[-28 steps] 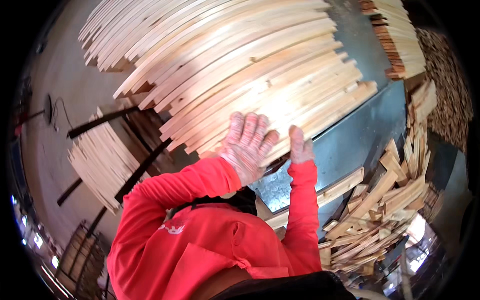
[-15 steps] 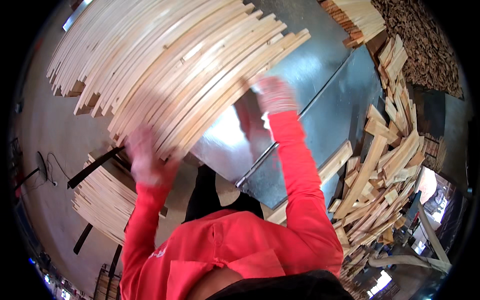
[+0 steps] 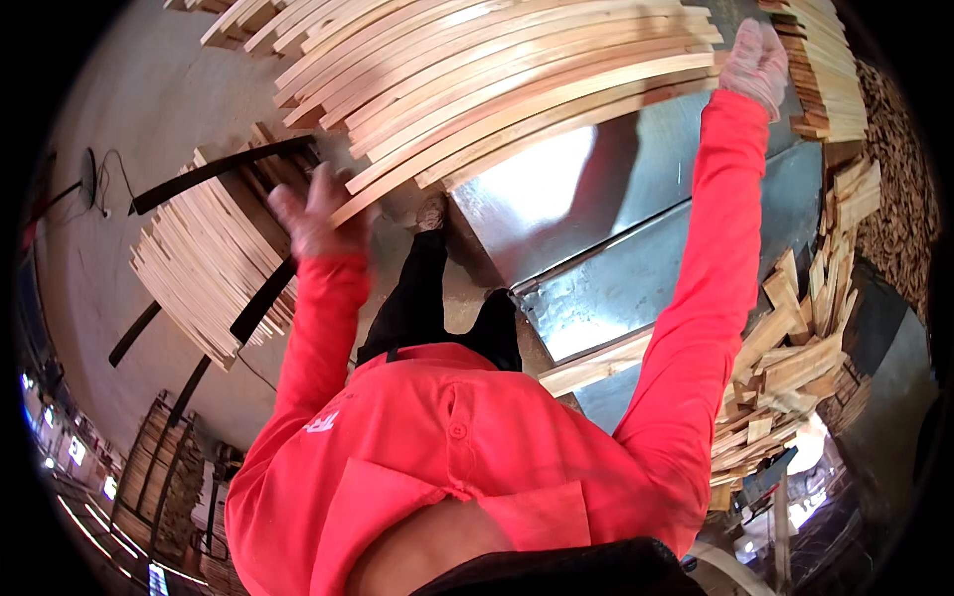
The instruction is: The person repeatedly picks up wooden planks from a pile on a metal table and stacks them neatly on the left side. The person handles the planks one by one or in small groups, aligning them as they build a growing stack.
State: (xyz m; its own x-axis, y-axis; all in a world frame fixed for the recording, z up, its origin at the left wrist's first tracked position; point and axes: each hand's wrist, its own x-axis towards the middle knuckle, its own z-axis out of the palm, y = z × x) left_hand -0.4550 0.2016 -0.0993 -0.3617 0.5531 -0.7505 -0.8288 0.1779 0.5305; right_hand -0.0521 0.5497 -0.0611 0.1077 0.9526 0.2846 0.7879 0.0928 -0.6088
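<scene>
A wide row of pale wooden strips lies side by side on a shiny metal table. Beside the left end of the nearest strips is my left hand, blurred, its fingers spread. One strip's end meets the inner side of that hand; whether they touch is hard to tell. Reaching far forward, my right hand is at the opposite ends of the strips, fingers stretched out and apparently gripping nothing. It wears a thin, light glove.
To the left, a stack of strips rests among dark bars. A heap of offcuts lies at right. Another strip stack stands at far right, near a large woodpile. A loose board lies near my right arm.
My right hand has moved forward and right, from the strips' near edge to their right ends. My left hand stays by the left ends, now with fingers spread. The view has shifted.
</scene>
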